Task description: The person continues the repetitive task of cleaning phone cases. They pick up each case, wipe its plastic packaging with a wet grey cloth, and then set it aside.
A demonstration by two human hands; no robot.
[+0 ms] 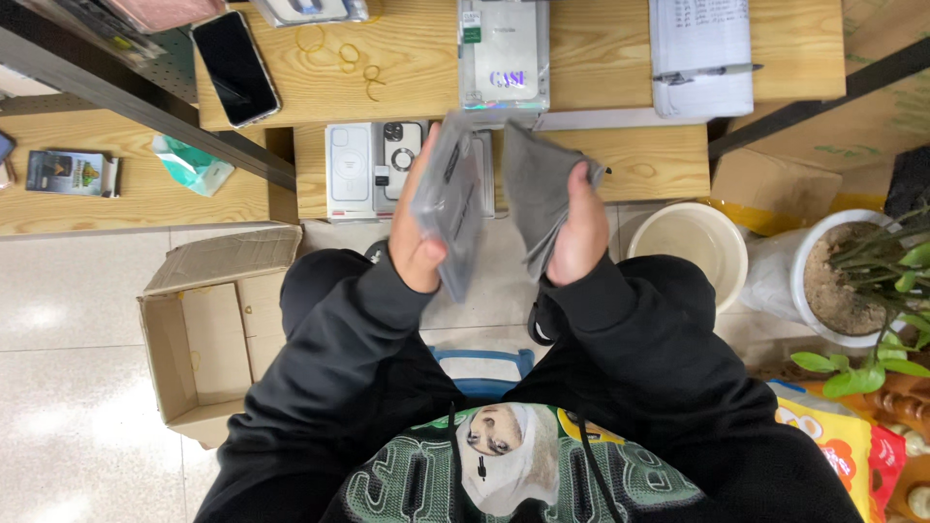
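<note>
Both hands up over the wooden desk (620, 165), each holding a grey item.

Left hand (418, 232) closed on a clear-wrapped grey phone case (451, 208); right hand (578, 232) closed on a grey cloth (533, 189), apart from it. Wrapper looks on yet. More packaged cases (373, 165) lie on the desk; open cardboard box (208, 329) on the floor.

A grey cloth (536, 194), black sleeves (339, 329), a pale wooden table (620, 58) and a brown cardboard box (208, 329).
</note>
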